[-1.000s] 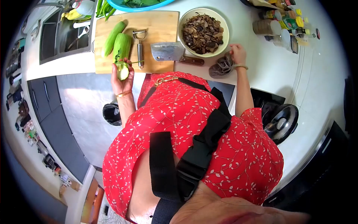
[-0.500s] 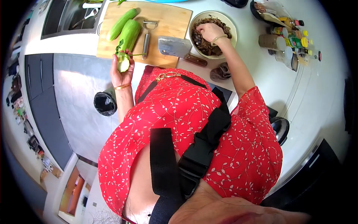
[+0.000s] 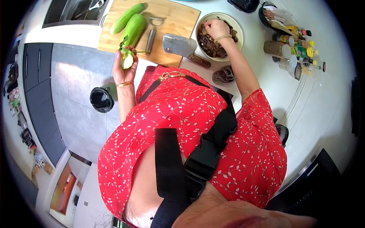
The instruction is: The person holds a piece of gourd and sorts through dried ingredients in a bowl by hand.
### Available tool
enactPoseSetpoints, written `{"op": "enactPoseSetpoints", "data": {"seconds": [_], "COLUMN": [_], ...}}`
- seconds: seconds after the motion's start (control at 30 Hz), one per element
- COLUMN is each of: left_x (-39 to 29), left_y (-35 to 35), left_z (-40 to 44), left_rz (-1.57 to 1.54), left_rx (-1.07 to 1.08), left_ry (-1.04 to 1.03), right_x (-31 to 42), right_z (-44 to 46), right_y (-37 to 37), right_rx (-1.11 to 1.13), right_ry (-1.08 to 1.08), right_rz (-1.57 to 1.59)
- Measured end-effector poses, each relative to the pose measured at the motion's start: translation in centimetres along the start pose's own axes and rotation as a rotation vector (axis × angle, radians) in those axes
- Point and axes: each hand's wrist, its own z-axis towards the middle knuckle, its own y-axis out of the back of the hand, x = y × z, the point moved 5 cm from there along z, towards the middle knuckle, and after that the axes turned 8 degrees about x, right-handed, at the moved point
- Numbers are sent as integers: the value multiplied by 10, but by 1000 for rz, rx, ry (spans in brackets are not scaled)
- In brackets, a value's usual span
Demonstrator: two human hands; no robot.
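My left hand (image 3: 123, 70) holds a pale green cut vegetable piece (image 3: 127, 60) with a thin stem, at the near edge of the cutting board (image 3: 171, 19). On the board lie two green gourds (image 3: 134, 29), a peeler (image 3: 151, 38) and a cleaver (image 3: 178, 45), whose wooden handle reaches past the board's edge. My right hand (image 3: 217, 29) is in the cream bowl (image 3: 240, 30) of brown shredded pieces (image 3: 207, 42), its fingers bent together; what they hold, if anything, is hidden. A crumpled dark bag (image 3: 223, 75) lies below the bowl.
Bottles and jars (image 3: 300, 49) stand at the right of the counter, near a dark basket (image 3: 263, 17). A black tray (image 3: 243, 4) lies at the top. The sink (image 3: 74, 13) is at the upper left. A black-lined bin (image 3: 102, 100) stands on the floor.
My right hand has moved from beside the crumpled bag up into the bowl, away from the bag. My left hand still holds the vegetable piece. The view has shifted, with the board higher in it.
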Motion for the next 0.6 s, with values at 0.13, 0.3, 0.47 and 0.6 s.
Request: {"op": "enactPoseSetpoints", "data": {"seconds": [0.13, 0.3, 0.47, 0.6], "left_x": [1, 1, 1, 2], "left_y": [1, 0, 5, 2], "left_z": [-1, -2, -1, -3], "left_rz": [-21, -28, -45, -45], "left_rx": [-2, -28, -22, -38], "left_ry": [4, -8, 0, 1], "right_x": [5, -5, 6, 16], "right_z": [6, 12, 11, 6], "right_y": [-8, -19, -20, -16], "right_rx": [104, 102, 114, 85], "right_ry": [-52, -86, -94, -82], "right_rz": [-121, -164, -194, -211]}}
